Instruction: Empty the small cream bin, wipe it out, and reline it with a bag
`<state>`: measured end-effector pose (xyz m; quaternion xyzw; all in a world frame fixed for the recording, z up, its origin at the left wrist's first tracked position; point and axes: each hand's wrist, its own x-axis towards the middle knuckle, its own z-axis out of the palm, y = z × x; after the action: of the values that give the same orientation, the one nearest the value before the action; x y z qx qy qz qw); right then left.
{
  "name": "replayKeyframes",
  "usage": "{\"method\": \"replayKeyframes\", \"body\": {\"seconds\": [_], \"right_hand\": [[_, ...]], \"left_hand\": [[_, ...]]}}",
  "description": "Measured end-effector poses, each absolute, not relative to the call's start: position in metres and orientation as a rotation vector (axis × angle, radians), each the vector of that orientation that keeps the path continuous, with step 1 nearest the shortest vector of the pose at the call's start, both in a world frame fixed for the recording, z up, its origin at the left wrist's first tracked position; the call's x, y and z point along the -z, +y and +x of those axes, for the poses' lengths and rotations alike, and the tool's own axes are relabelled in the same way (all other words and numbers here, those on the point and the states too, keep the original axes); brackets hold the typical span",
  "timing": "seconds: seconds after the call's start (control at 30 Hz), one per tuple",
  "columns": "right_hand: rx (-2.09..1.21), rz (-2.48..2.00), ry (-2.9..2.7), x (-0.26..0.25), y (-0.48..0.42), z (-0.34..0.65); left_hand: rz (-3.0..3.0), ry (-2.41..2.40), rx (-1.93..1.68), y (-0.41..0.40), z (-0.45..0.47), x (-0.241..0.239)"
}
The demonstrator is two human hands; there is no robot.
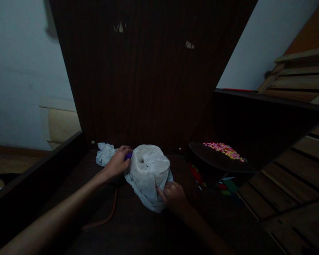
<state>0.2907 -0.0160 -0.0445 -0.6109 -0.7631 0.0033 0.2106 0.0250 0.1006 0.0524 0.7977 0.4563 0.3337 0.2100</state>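
Dim, murky, with deep shadows.

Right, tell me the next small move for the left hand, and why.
Probably lift the left hand over the rumpled white plastic bag: that hand curls round a small purple object beside the bag, whose top shows a hollow, and the right hand touches the bag's lower right side, so could steady it.

You could read no text, label, brand, number or sign in this view. The pale marks (pixel 190 45) on the dark panel (pixel 149 81) formed no letters you could make out, and the white bag (pixel 155 164) showed you no legible print.
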Motion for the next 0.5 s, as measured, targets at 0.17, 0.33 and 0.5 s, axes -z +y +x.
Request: {"method": "replayKeyframes", "body": {"seconds": [0.17, 0.33, 0.5], "right_hand": [[-0.036, -1.645, -2.218, 0.029, -0.007, 0.300], [-0.279, -1.493, -2.177, -0.020, 0.002, 0.322], [-0.431, -1.397, -1.964, -0.045, -0.002, 0.322]], "left_hand": [[2.416, 1.090, -1.349, 0.066, 0.034, -0.101], [2.716, 0.706, -0.771, 0.051, 0.054, -0.129], [2.757, 0.718, -0.670, 0.094, 0.074, -0.126]]}}
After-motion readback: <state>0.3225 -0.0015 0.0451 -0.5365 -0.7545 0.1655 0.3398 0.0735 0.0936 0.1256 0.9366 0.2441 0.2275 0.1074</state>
